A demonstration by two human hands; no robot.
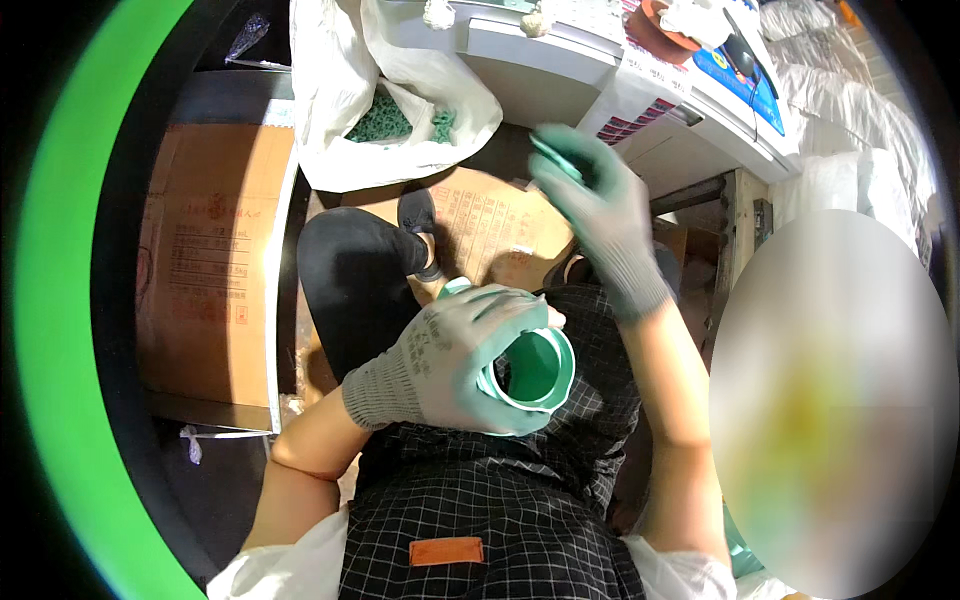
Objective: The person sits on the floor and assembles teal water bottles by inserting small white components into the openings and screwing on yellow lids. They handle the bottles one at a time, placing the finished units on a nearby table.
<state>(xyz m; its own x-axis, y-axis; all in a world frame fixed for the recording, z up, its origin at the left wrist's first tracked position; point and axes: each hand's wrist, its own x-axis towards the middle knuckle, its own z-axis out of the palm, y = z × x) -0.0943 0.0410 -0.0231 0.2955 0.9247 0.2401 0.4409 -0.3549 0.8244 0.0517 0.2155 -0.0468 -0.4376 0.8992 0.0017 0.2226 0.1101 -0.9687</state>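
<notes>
Over my lap, my left hand (460,365), in a grey knitted glove with a green coating, is closed around a pale green plastic piece (536,370). The piece is hollow and round, its open end tilted up toward me. Another bit of green (455,288) shows past the fingers on the far side; I cannot tell whether it belongs to the same piece. Ahead and to the right, my right hand (595,190), gloved alike, is raised and smeared by motion. A light green edge shows at its fingers, and I cannot make out whether that is a held thing or glove coating.
An open white sack (330,150) with many small green pieces (382,122) stands ahead. Cardboard lies at left (210,280) and on the floor (490,215). A white desk (545,50) at the back bears a brown pot (660,38) and a computer mouse (740,55). The right side is blurred.
</notes>
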